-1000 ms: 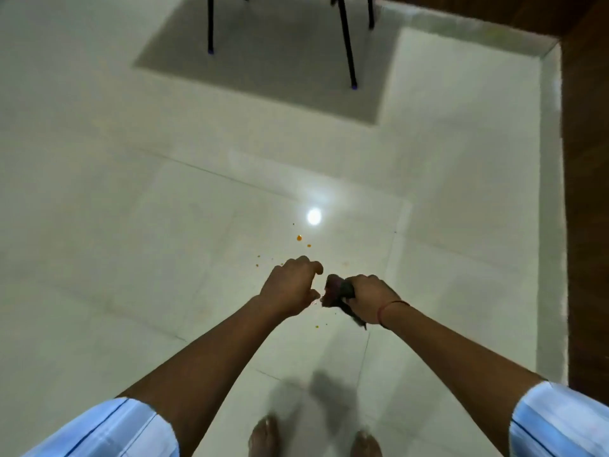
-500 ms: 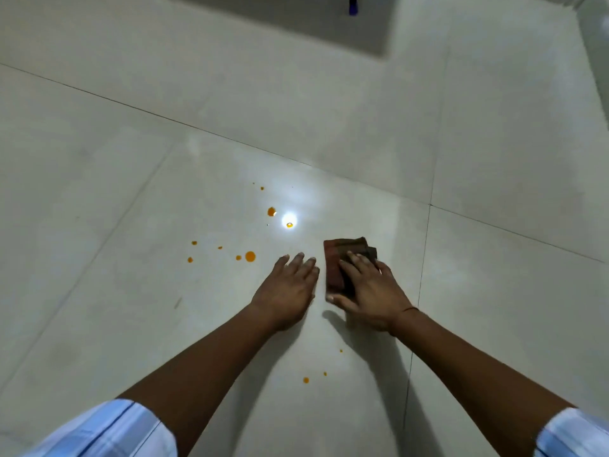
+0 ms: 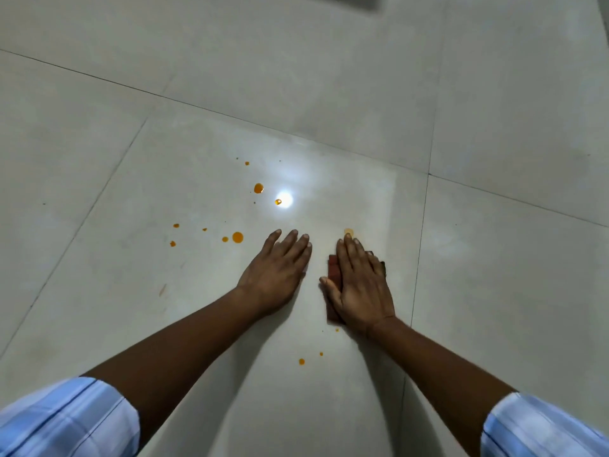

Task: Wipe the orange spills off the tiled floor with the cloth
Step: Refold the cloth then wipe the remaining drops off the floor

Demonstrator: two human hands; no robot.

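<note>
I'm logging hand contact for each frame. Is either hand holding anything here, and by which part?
The right hand presses flat on top of the reddish-brown cloth, pinning it to the tiled floor rather than gripping it. The left hand lies bare on the floor.

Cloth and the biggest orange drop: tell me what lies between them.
In the head view, the left hand lies flat on the floor between the cloth and the big drop.
</note>
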